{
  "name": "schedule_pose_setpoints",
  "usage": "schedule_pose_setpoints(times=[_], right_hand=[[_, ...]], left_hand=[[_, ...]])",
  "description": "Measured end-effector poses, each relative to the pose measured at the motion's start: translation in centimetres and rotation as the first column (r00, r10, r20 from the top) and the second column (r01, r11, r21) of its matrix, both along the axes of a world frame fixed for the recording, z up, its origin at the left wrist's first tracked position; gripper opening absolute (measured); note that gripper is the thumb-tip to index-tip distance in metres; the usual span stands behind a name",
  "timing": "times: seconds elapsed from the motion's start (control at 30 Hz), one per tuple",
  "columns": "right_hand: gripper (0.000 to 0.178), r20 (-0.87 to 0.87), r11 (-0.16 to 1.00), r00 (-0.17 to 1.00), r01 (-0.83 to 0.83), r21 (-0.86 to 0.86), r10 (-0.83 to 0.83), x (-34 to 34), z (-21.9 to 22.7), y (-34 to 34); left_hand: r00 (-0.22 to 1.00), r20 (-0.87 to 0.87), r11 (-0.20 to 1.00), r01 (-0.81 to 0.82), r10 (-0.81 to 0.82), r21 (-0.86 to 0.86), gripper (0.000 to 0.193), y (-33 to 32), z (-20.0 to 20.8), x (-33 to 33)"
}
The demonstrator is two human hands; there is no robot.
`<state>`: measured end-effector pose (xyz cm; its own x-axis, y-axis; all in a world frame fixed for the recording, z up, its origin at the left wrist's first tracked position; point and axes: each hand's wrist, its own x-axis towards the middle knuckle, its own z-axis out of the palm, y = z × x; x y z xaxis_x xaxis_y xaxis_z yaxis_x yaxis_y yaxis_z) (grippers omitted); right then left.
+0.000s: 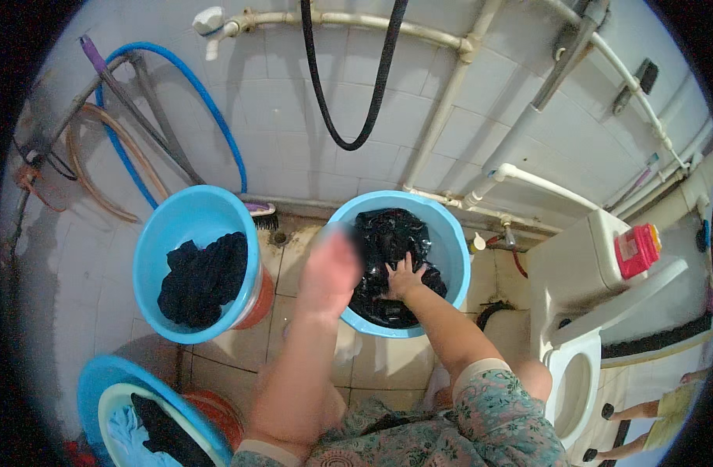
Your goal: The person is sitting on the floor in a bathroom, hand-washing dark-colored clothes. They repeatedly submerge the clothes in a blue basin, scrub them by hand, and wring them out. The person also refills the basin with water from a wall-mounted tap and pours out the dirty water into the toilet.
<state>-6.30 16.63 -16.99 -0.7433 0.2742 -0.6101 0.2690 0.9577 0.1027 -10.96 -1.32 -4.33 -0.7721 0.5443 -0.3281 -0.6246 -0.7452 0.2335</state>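
Note:
A light blue basin (459,257) in front of me holds wet, shiny black cloth (391,229), partly in dark water. My right hand (405,278) lies on the cloth with its fingers spread. Over the basin's left rim is my left hand (331,268), smeared by motion; its fingers cannot be made out, nor whether anything is in them. To the left, another light blue basin (148,268) contains a heap of black cloth (207,282), away from both hands.
Red buckets (257,305) stand under the left-side basins. At lower left, a pale green basin (107,401) with light blue and black cloth rests in a blue one. A toilet (557,381) is at right, a brush (263,218) by the wall, a black hose (352,143) overhead.

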Motion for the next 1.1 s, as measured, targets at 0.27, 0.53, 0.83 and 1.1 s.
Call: schedule_pose_setpoints(times=[0.27, 0.53, 0.83, 1.1], right_hand=[[0.067, 0.126, 0.999, 0.992, -0.019, 0.041, 0.014, -2.5, -10.4, 4.1], [0.027, -0.243, 0.966, 0.947, 0.164, -0.202, -0.212, 0.2, 0.3, 1.2], [0.031, -0.101, 0.098, 0.167, -0.031, -0.995, -0.981, 5.0, 14.3, 5.0], [0.024, 0.301, -0.318, 0.103, -0.350, -0.881, -0.948, 8.8, 18.2, 3.7]], left_hand=[[0.999, 0.019, 0.999, 0.048, -0.048, 0.016, 0.017, 0.1, 1.1, 0.2], [0.996, -0.076, 0.997, 0.050, -0.046, 0.050, 0.018, -0.6, 2.1, 1.1], [0.994, -0.105, 0.994, 0.003, -0.014, -0.110, 0.021, -1.5, 0.7, 1.6], [0.567, -0.568, 0.706, 0.032, -0.596, -0.708, 0.058, 3.5, 0.1, 6.1]])
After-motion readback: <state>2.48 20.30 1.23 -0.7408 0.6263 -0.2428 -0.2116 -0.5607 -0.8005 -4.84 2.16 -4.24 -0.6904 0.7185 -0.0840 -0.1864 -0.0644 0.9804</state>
